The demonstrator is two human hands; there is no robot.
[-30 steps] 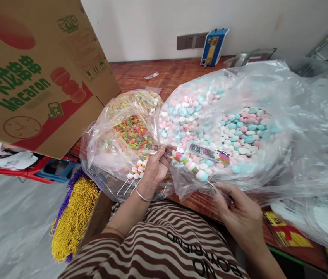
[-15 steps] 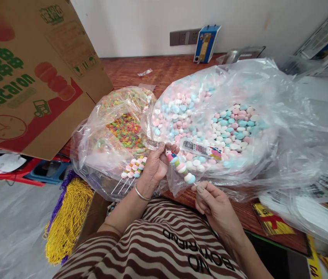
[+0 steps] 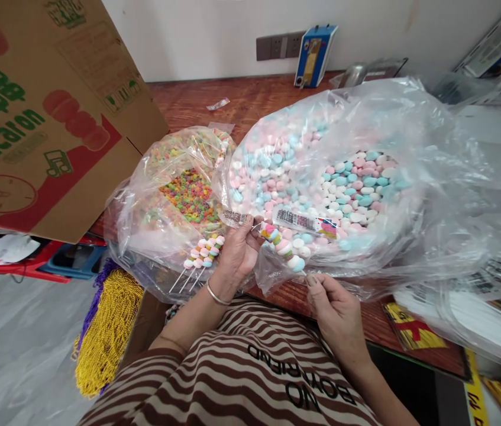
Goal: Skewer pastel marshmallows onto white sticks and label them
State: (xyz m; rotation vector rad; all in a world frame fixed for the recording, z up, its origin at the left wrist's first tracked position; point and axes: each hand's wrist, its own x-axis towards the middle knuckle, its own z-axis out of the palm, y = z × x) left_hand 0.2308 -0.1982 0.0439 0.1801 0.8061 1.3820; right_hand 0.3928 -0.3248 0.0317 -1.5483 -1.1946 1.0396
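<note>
In the middle of the head view, a candy skewer (image 3: 283, 246) of pastel pink, white, blue and green pieces slants down to the right. My right hand (image 3: 336, 310) pinches the bare stick at its lower end. Close to the skewer's upper end, my left hand (image 3: 242, 247) is closed on a clear printed wrapper (image 3: 235, 218). Colourful print covers the skewer's top; I cannot tell how far the wrapper reaches along it. Left of my left wrist, several finished skewers (image 3: 203, 253) lie side by side on the plastic, sticks pointing toward me.
A bag of small coloured rings (image 3: 190, 195) lies at left, a larger bag of pastel candies (image 3: 356, 189) at right. Another printed wrapper (image 3: 297, 220) rests on it. A Macaron carton (image 3: 112, 154) stands left; a blue device (image 3: 316, 56) stands by the wall.
The skewer and my right hand have shifted a little to the right. My left hand stays nearly in place, and the skewer's top now sits farther from its fingers.
</note>
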